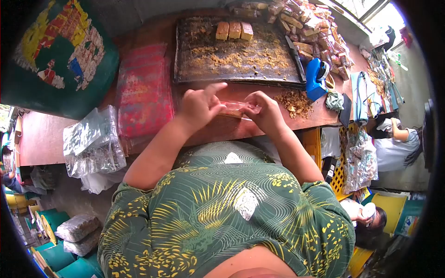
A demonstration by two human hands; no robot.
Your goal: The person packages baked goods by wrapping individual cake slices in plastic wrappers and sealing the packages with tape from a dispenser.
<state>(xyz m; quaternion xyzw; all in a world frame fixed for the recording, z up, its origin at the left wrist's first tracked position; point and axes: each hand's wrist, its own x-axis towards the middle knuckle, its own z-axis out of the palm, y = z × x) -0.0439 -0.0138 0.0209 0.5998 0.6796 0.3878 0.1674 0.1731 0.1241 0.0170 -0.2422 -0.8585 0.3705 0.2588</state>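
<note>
A small cake piece in clear plastic wrap [234,109] lies between my two hands at the table's near side, just below the dark baking tray [236,69]. My left hand [200,106] holds its left end between thumb and fingers, with the index finger raised. At the right end, my right hand [263,108] pinches the plastic. Three unwrapped cake pieces [234,30] sit side by side at the back of the crumb-strewn tray. Left of my left hand are red printed wrappers [144,92] in a flat stack.
Many wrapped pieces [315,32] are heaped at the back right. A blue tape dispenser [316,79] and crumbs [295,103] lie right of my hands. Clear bags [94,141] overhang the left table edge beside a green bin [60,60]. Other people are at the right.
</note>
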